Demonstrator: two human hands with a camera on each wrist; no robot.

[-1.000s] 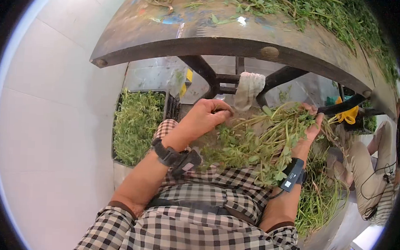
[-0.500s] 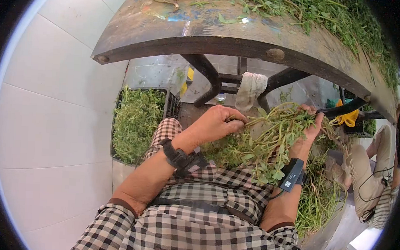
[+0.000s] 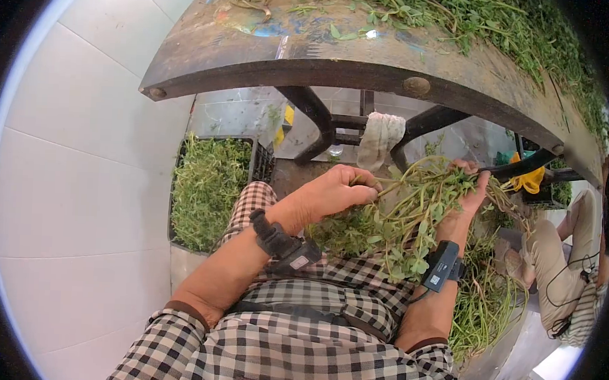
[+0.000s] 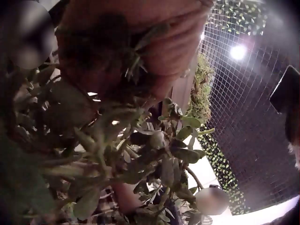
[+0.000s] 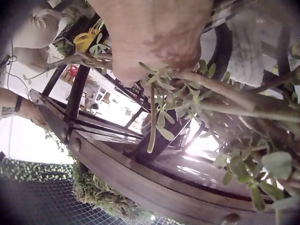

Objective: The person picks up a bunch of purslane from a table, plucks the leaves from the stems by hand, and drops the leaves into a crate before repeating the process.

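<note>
A bunch of leafy green stems (image 3: 412,222), with the small spoon-shaped leaves of purslane, spreads over the person's lap between both hands. At its right end the right hand (image 3: 474,190) grips the bunch, stems crossing its palm. The left hand (image 3: 335,193) is at the left side of the bunch, thumb and curled fingers pinching the end of a stem. In the left wrist view, leaves (image 4: 164,154) partly cover the left hand (image 4: 140,51). The right wrist view has the back of the right hand (image 5: 154,37) over thick stems (image 5: 220,89).
A wooden table (image 3: 289,70) with piled greens (image 3: 502,29) stands in front, on dark legs. Left on the floor is a black crate (image 3: 261,162) of greens. A pale cloth (image 3: 381,135) hangs beneath the table. More stems (image 3: 482,313) lie right, near another person's legs (image 3: 553,262).
The left hand has moved right and slightly down to the bunch and now pinches a stem. The right hand keeps its hold in nearly the same place.
</note>
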